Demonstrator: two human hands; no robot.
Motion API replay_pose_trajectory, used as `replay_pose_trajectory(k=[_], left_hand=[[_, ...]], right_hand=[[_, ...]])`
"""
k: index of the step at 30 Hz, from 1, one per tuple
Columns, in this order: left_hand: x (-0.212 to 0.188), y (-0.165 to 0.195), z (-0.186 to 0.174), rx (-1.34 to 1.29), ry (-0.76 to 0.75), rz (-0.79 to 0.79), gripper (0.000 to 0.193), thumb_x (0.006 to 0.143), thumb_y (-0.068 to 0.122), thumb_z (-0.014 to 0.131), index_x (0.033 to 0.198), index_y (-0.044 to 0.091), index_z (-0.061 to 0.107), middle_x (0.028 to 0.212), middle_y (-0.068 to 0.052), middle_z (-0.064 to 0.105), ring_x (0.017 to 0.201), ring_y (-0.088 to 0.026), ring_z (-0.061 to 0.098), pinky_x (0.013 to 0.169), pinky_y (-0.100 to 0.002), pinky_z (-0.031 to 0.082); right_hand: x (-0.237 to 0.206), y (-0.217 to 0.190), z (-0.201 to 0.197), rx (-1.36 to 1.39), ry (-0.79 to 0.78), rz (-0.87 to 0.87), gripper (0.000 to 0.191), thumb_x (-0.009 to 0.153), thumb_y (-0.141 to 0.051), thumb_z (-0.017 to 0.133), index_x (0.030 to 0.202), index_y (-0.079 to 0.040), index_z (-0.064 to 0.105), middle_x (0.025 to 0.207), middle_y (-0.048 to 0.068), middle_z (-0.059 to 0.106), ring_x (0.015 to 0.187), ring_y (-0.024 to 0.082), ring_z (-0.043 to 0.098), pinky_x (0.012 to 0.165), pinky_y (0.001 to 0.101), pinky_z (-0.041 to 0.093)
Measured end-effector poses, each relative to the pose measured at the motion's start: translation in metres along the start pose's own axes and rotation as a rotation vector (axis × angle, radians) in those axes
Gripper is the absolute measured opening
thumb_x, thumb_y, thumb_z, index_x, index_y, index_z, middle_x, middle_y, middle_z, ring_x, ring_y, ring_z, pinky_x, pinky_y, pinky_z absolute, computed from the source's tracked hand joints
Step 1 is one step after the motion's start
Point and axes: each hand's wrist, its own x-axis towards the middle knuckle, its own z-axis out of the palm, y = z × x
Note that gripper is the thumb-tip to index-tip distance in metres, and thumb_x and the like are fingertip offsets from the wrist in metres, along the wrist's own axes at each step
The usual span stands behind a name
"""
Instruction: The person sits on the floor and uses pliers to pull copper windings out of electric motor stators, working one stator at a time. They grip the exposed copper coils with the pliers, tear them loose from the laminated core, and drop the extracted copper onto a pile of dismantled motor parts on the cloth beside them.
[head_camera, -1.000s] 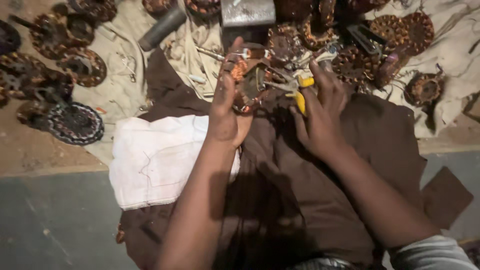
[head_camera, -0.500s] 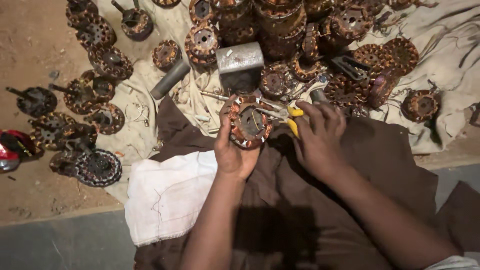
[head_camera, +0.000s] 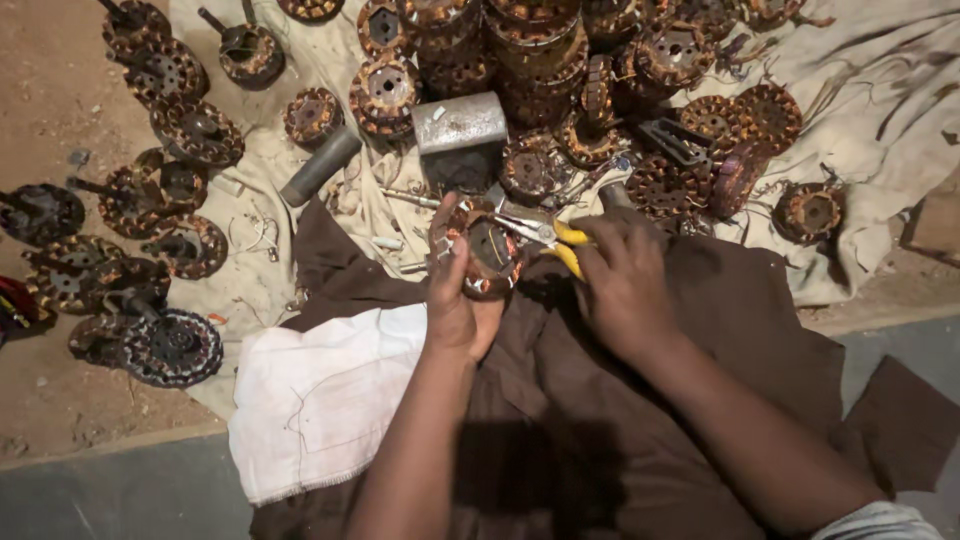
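Underfoot, bare brown dirt meets a grey strip of floor; a pale sheet (head_camera: 880, 110) covers the ground beyond the fingers, a brown cloth (head_camera: 720, 330) lies beneath them, and a white cloth (head_camera: 320, 400) lies to the left of the wrist. The left hand (head_camera: 455, 300) is curled shut around 1 round motor coil (head_camera: 490, 255), thumb over its near rim. The right hand (head_camera: 625, 280) is closed on yellow-handled pliers (head_camera: 550, 235), whose tips touch the coil. Just beyond the fingertips stands a grey metal block (head_camera: 460, 125), with a heap of coils (head_camera: 530, 60) behind it and a grey cylinder (head_camera: 320, 165) further left. Against 0.5 seconds ago, the grip is unchanged; the view has shifted slightly, and the red object at the left edge is now nearly out of frame.
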Motion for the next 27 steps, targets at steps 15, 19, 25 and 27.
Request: replay_pose_trajectory(k=[15, 19, 25, 27], left_hand=[[0.003, 0.012, 0.001, -0.097, -0.111, -0.105, 0.066, 0.098, 0.035, 0.060, 0.158, 0.017, 0.040, 0.142, -0.021, 0.057, 0.122, -0.033, 0.062, 0.092, -0.048, 0.059], [0.000, 0.010, 0.006, -0.245, -0.177, -0.093, 0.068, 0.100, 0.040, 0.059, 0.160, 0.015, 0.042, 0.153, -0.026, 0.052, 0.136, -0.034, 0.057, 0.107, -0.047, 0.054], [-0.005, 0.001, 0.011, -0.377, -0.077, -0.125, 0.067, 0.097, 0.047, 0.057, 0.157, 0.018, 0.044, 0.156, -0.023, 0.049, 0.138, -0.037, 0.054, 0.114, -0.052, 0.047], [-0.005, 0.003, 0.009, -0.357, -0.146, -0.108, 0.063, 0.099, 0.048, 0.057, 0.155, 0.021, 0.044, 0.152, -0.017, 0.050, 0.135, -0.038, 0.054, 0.112, -0.058, 0.047]], right_hand=[[-0.019, 0.033, 0.038, 0.876, -0.285, 0.456, 0.039, 0.099, -0.035, 0.072, 0.080, 0.000, 0.070, 0.079, 0.014, 0.068, 0.071, 0.016, 0.063, 0.066, 0.0327, 0.049], [-0.029, 0.021, 0.046, 1.888, -0.430, 0.732, 0.028, 0.100, -0.032, 0.069, 0.104, -0.004, 0.067, 0.083, 0.003, 0.057, 0.067, 0.010, 0.046, 0.058, 0.0272, 0.038], [-0.025, 0.006, 0.044, 2.057, -0.087, 0.438, 0.025, 0.106, -0.029, 0.063, 0.115, -0.006, 0.056, 0.103, 0.004, 0.060, 0.085, 0.014, 0.052, 0.074, 0.0294, 0.043], [-0.019, 0.015, 0.043, 1.850, 0.023, 0.562, 0.029, 0.106, -0.028, 0.060, 0.120, -0.002, 0.058, 0.107, 0.005, 0.062, 0.090, 0.015, 0.058, 0.081, 0.0302, 0.047]])
